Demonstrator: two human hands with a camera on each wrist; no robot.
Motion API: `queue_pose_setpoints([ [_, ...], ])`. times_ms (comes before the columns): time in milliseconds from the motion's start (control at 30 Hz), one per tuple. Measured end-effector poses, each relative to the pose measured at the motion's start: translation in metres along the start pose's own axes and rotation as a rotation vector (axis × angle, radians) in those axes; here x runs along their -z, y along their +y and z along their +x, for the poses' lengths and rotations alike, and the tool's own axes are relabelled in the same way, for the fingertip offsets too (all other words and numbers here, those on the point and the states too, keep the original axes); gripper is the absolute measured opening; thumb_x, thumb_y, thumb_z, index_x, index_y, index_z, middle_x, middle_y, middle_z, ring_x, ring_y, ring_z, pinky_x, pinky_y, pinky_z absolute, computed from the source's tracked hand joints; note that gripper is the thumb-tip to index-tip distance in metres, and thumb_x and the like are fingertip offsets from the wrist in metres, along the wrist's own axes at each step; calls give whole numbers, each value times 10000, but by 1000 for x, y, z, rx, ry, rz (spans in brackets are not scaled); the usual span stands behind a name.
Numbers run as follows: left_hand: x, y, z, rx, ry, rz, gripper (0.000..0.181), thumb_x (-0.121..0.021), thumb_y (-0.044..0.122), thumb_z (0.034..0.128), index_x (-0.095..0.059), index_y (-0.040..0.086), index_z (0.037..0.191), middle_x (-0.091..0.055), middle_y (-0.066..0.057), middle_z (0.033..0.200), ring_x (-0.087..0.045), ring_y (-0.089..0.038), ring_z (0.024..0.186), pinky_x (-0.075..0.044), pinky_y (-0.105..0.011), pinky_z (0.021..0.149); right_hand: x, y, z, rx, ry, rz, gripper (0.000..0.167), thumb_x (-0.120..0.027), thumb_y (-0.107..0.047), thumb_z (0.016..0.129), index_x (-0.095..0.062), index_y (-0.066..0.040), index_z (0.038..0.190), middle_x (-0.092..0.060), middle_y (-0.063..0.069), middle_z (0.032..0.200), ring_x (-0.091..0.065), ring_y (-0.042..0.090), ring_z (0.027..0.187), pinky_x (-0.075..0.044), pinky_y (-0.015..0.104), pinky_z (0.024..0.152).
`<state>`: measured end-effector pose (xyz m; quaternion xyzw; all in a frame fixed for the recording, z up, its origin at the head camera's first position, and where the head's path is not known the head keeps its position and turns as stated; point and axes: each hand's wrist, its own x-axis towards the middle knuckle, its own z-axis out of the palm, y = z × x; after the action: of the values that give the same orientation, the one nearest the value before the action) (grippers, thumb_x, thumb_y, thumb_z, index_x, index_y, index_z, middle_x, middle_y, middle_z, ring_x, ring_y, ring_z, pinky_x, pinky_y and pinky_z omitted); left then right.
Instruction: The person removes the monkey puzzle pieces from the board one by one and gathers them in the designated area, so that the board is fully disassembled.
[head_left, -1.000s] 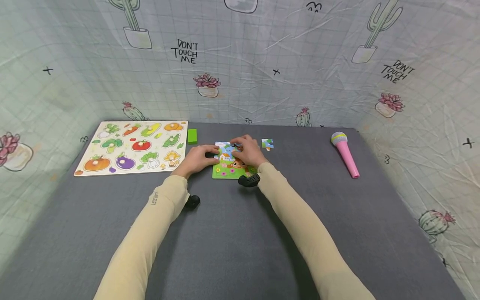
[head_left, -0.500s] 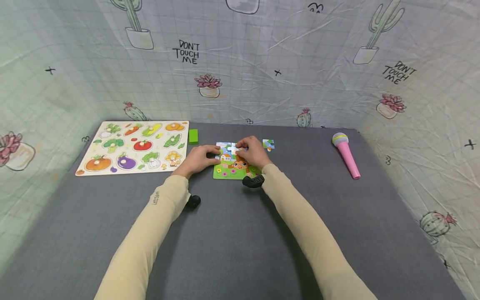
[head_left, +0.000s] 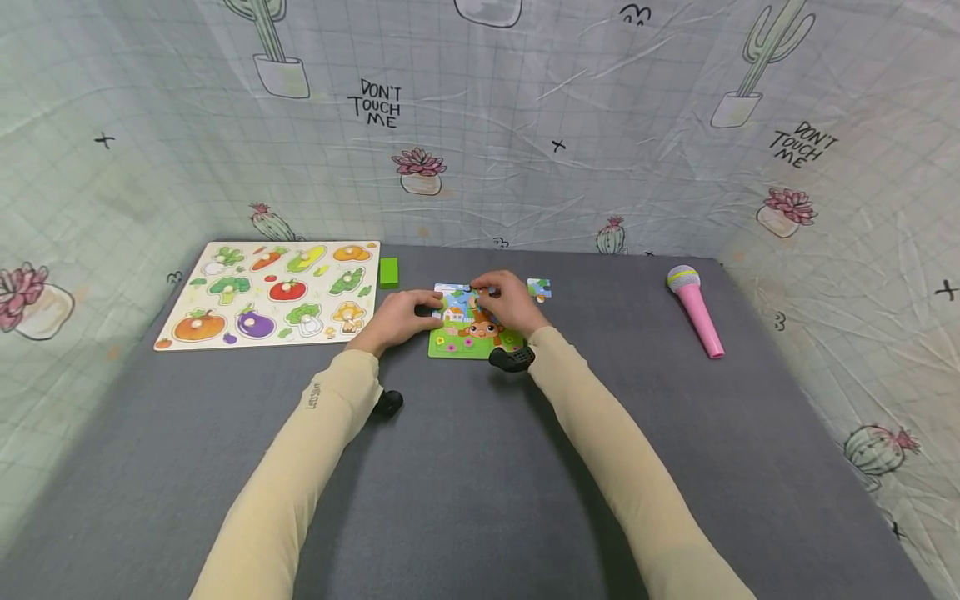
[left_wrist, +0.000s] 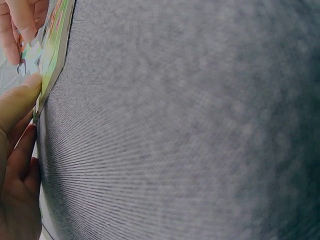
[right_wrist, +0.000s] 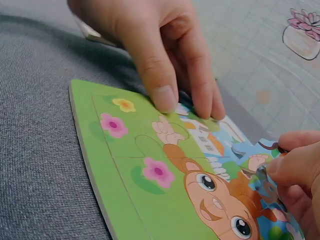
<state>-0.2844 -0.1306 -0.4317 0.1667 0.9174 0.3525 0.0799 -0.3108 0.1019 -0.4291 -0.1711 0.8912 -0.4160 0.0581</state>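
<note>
A jigsaw puzzle board (head_left: 457, 346) with a monkey, a house and flowers lies flat on the table. My left hand (head_left: 401, 318) rests at its left edge, thumb (right_wrist: 165, 98) on the board's surface and fingertips farther up that edge. Over the board's upper right part, my right hand (head_left: 516, 302) pinches a puzzle piece (right_wrist: 262, 156) between thumb and fingers. That piece is tilted against the picture, and fingers partly cover it. One more puzzle piece (head_left: 539, 288) lies loose on the table just beyond the right hand.
A vegetable peg puzzle board (head_left: 270, 292) lies at the back left, with a green block (head_left: 388, 272) beside it. A pink microphone (head_left: 697, 312) lies at the right. Printed cloth walls (head_left: 480, 125) stand behind and at both sides of the grey table (head_left: 465, 483).
My right hand has shifted slightly right over the puzzle board, still pinching the piece. My left hand stays at the board's left edge. The view has shifted slightly.
</note>
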Motion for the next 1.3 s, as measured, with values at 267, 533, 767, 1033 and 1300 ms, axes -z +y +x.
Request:
queue_pose_setpoints([
  [267, -2, 0, 1, -10, -6, 15, 394, -705, 246, 917, -666, 58, 1261, -511, -48, 1449, -380, -281, 1392, -285, -453, 1162, 9, 13, -5, -97, 38, 244, 335, -613, -122, 974, -622, -112, 1309, -568, 66, 1275, -596, 245, 914, -532, 370, 749],
  [533, 0, 2, 0, -15, -4, 11, 391, -698, 243, 923, -662, 58, 1266, -505, -45, 1454, -367, -284, 1399, -280, -457, 1164, 29, 23, -12, -135, 154, 270, 316, -666, -169, 949, -639, -119, 1260, -553, 66, 1300, -545, 259, 1038, -509, 409, 847],
  [767, 1, 3, -1, -13, -10, 8, 393, -696, 225, 923, -656, 45, 1270, -500, -63, 1458, -361, -294, 1402, -275, -466, 1164, 55, 39, -17, -187, 284, 335, 340, -673, -204, 946, -636, -97, 1266, -577, 94, 1250, -539, 256, 985, -489, 391, 794],
  [1033, 1, 1, -2, -5, -10, 6, 390, -694, 240, 925, -661, 60, 1269, -496, -48, 1462, -356, -285, 1406, -271, -460, 1168, 85, 66, -25, -216, 348, 251, 372, -676, -220, 943, -640, -67, 1280, -589, 127, 1256, -526, 202, 904, -457, 309, 693],
  [1300, 1, 2, -2, -1, -16, -5, 388, -693, 240, 927, -660, 61, 1269, -497, -45, 1462, -353, -283, 1408, -273, -463, 1165, 99, 93, -28, -257, 285, 24, 329, -659, -178, 948, -668, -31, 1242, -610, 164, 1248, -515, 247, 910, -432, 302, 684],
])
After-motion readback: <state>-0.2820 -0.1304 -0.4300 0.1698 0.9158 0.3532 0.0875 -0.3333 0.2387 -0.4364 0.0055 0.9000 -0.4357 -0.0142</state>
